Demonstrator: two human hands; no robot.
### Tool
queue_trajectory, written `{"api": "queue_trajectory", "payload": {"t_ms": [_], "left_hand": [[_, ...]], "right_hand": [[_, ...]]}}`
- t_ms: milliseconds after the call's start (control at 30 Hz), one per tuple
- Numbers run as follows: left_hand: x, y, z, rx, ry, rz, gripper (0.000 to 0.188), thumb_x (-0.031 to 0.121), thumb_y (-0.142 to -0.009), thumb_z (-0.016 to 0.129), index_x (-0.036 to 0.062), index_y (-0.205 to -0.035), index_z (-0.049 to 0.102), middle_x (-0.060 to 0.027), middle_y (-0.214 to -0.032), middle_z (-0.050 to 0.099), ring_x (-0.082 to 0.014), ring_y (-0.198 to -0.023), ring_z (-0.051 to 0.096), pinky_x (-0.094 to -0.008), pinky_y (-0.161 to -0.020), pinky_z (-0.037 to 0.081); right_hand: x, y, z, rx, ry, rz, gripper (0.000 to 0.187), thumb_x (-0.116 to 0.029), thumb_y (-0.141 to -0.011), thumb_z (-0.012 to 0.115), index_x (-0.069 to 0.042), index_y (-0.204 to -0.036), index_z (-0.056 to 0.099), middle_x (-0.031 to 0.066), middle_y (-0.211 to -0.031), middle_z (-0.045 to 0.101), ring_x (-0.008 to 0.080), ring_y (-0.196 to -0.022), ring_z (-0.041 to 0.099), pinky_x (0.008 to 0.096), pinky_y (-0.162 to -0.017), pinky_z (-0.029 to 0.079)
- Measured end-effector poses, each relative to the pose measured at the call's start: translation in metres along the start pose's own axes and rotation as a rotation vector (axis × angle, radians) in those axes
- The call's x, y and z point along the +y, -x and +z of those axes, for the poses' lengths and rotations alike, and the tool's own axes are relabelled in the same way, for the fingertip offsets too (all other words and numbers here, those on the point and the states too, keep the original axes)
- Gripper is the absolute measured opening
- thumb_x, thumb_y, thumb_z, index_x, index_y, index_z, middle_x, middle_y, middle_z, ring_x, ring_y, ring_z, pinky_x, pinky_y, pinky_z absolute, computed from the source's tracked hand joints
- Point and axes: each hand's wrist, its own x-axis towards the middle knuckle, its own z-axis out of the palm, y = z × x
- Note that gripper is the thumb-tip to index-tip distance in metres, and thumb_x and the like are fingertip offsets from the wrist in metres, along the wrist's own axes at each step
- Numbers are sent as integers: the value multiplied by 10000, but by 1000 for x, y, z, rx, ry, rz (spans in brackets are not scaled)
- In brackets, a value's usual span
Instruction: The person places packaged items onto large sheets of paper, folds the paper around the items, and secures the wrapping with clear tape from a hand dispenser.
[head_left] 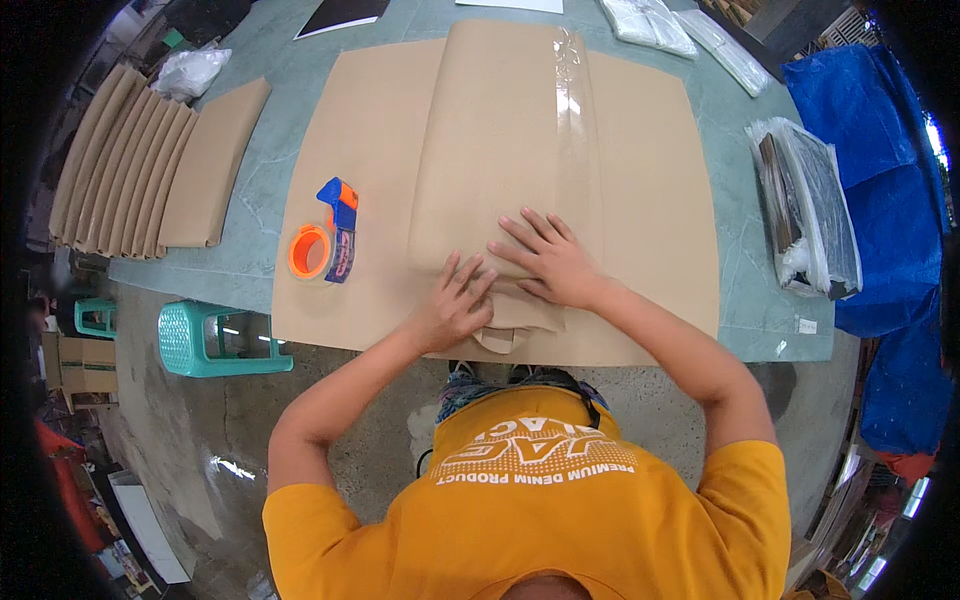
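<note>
A smooth, oblong brown-paper package (495, 150), seamed with glossy clear tape (568, 90), lies on a brown sheet (655, 190) atop the counter (240, 225), twelve o'clock from the person. At its six o'clock end, the right hand (558, 268) rests palm-down, fingers spread, grasping nothing; the left hand (452, 310) bends at seven, its grip impossible to tell.

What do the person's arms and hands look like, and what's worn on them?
The yellow-orange T-shirt has short, plain sleeves. Below them, the forearms, left hand and right hand are bare, with no gloves, watch or bracelet visible.
</note>
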Motion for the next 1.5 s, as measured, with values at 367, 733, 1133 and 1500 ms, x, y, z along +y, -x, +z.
{"api": "queue_trajectory", "payload": {"t_ms": [367,733,1133,1500], "left_hand": [[-30,-49,-19,-95,122,-407,305,266,-657,706,55,-735,501,-63,-690,549,-252,-713,577,-347,-575,472],[-39,-88,14,-215,-119,-1012,422,478,-782,580,67,-799,483,-118,-766,570,-266,-707,578,-383,-515,451],[-127,24,-72,-156,-194,-1445,642,246,-827,553,207,-1389,247,-173,-839,640,-345,-706,619,-435,-656,481],[-60,-161,-101,-657,518,-168,359,267,-785,652,166,-1127,609,-153,-931,651,-254,-785,649,-315,-735,504]], "right_hand": [[24,38,3,341,-110,81,504,-341,-640,721,-187,-1091,558,19,-1144,522,262,-1087,445,409,-880,381],[-45,-33,16,488,-1379,403,172,-161,-844,600,-23,-936,554,68,-793,565,179,-764,556,287,-690,457],[-27,-47,28,525,-2007,441,276,-222,-915,500,32,-1006,558,122,-961,609,187,-874,601,324,-788,511],[-6,-40,50,1292,-2448,109,411,-423,-890,453,-33,-979,550,92,-882,603,200,-822,604,324,-745,509]]}}
